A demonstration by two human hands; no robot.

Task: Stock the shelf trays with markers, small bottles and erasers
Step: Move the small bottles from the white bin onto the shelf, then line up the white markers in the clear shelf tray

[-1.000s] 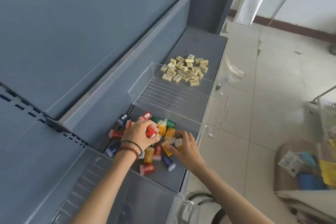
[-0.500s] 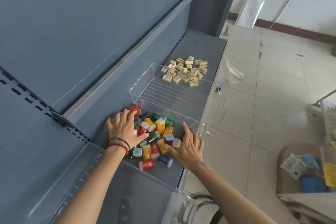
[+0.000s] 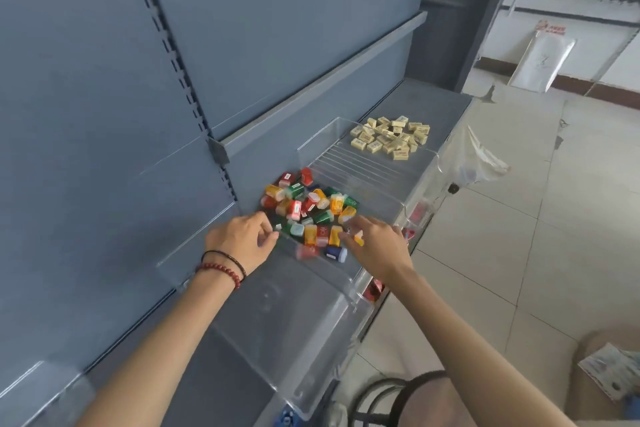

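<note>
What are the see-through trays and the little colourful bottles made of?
The trays look like clear, glossy hard plastic: you see the grey shelf through them and their edges glint. The little bottles seem plastic too, tinted and shiny, though that is a guess.

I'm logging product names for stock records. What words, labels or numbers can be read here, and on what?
Labels on the small bottles: too small to read.
Print on the erasers: too blurred to read.
Red print on the white bag at top right: too blurred to read.
No text can be quoted.
</note>
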